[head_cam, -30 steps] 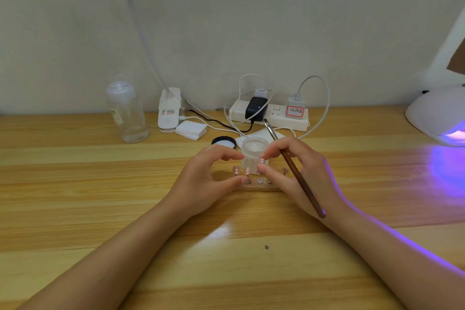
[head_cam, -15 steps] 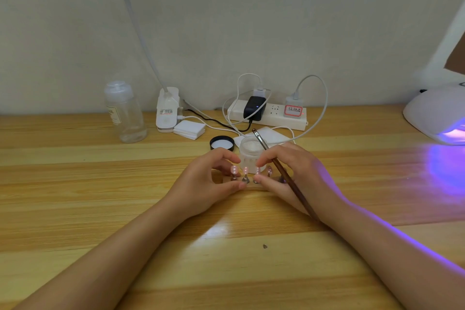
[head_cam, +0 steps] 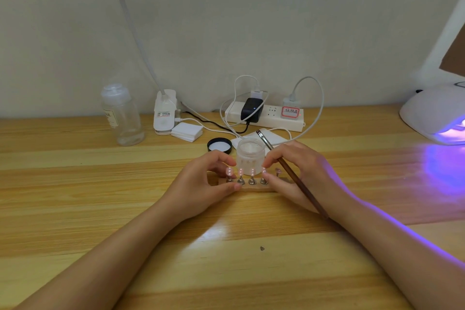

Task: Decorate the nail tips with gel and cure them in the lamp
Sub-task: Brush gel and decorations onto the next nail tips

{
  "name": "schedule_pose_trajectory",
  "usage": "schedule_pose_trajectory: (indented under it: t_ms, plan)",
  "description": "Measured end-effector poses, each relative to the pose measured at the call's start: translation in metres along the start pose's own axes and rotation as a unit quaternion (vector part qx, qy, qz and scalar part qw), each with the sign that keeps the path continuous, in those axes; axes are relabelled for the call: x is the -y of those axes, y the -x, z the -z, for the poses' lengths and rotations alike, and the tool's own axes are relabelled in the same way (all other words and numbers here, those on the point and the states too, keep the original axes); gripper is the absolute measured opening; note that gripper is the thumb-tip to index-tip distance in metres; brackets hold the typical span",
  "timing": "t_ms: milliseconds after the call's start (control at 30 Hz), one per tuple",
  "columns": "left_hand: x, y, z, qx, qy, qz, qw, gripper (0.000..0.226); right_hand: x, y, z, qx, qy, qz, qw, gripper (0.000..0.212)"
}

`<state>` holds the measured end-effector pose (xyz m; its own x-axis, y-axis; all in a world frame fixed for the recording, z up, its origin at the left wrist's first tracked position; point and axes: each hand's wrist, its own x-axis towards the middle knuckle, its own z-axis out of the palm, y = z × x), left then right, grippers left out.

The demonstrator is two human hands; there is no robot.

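Hands flank the wooden nail-tip stand (head_cam: 247, 187) on the desk (head_cam: 75, 196): left hand (head_cam: 201, 185) pinches its left end, right hand (head_cam: 299, 173) pinches its right end with a brush (head_cam: 289, 171) tucked between the fingers. Risks: brush handle knocking the open gel jar (head_cam: 250, 153) just behind; fingers smudging uncured tips (head_cam: 241, 171). Curing lamp (head_cam: 435, 116) glows far right.

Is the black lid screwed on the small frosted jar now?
No, the black lid lies on the table to the left of the open frosted jar, inside facing up.
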<state>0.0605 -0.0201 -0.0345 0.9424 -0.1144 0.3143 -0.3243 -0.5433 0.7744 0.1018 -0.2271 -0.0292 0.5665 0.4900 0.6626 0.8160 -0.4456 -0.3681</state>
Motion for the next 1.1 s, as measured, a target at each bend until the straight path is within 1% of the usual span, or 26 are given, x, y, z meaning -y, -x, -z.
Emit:
schedule_pose_trajectory:
  t_ms: [300, 433, 533, 667, 767, 833, 967, 1033, 1100]
  plan:
    - [-0.001, 0.000, 0.000, 0.001, 0.003, 0.002, 1.000, 0.034, 0.002, 0.000, 0.004, 0.005, 0.015, 0.019, 1.000, 0.016]
    - [-0.002, 0.000, 0.000, -0.004, -0.001, 0.002, 1.000, 0.034, 0.006, 0.000, 0.004, 0.000, 0.013, 0.004, 1.000, 0.018]
    - [-0.002, 0.001, -0.001, -0.006, -0.005, 0.003, 1.000, 0.035, 0.008, 0.000, 0.004, 0.002, 0.000, -0.023, 1.000, 0.019]
    - [-0.002, 0.001, 0.000, -0.001, -0.008, 0.005, 1.000, 0.036, 0.007, -0.001, 0.005, 0.032, -0.012, -0.047, 0.998, 0.025]
    - [-0.003, 0.000, 0.000, 0.010, -0.010, 0.007, 1.000, 0.035, 0.006, -0.001, 0.004, 0.044, -0.007, -0.047, 0.998, 0.026]
    - [-0.003, 0.000, 0.002, 0.024, -0.012, 0.009, 1.000, 0.034, 0.006, -0.001, 0.003, 0.027, -0.006, -0.040, 0.999, 0.025]
    - [-0.005, -0.003, 0.008, 0.068, -0.017, 0.023, 0.997, 0.028, 0.009, -0.002, 0.003, -0.067, -0.040, -0.048, 0.996, 0.018]
    - [-0.006, -0.003, 0.009, 0.077, -0.016, 0.027, 0.997, 0.026, 0.012, -0.008, 0.007, -0.095, -0.085, -0.080, 0.989, 0.014]
    - [-0.007, -0.003, 0.008, 0.076, -0.028, 0.028, 0.996, 0.027, 0.015, -0.016, 0.010, -0.110, -0.158, -0.133, 0.972, 0.020]
